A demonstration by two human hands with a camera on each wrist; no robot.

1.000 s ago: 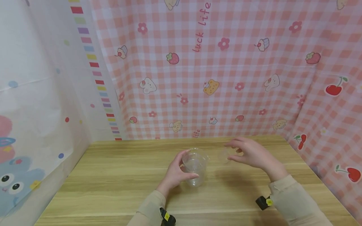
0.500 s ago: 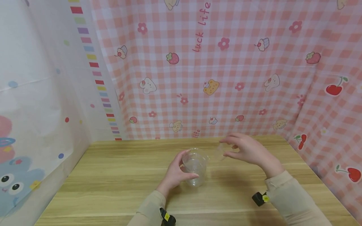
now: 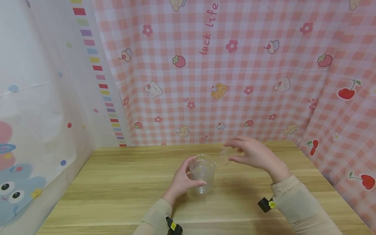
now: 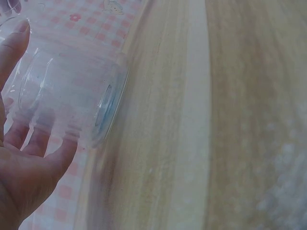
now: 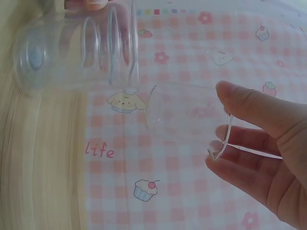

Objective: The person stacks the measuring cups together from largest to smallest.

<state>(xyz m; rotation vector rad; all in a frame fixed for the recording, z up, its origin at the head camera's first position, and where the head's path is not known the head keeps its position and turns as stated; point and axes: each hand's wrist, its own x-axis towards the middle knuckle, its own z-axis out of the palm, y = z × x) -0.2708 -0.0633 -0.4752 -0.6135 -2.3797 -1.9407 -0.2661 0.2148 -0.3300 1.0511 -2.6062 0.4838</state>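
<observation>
A large clear cup (image 3: 205, 178) with a small lip on its rim stands upright on the wooden table. My left hand (image 3: 183, 181) grips its side, thumb in front and fingers around the far side, as the left wrist view also shows. Faint rings (image 5: 88, 45) show within its wall. To the right, my right hand (image 3: 252, 155) holds a smaller clear cup (image 5: 184, 115) from above, thumb and fingertips pinching the rim. Its base points down, and it hangs above the table beside the large cup's rim.
The wooden table (image 3: 117, 189) ends at a pink checked cloth (image 3: 182, 81) hanging behind it. A white patterned cloth (image 3: 44, 98) hangs at the left, and a cherry-print cloth (image 3: 346, 130) at the right. Black wrist cameras sit at both sleeves.
My right hand has shifted left and slightly up, bringing the small cup closer to the large one. The left hand and the large cup have stayed in place.
</observation>
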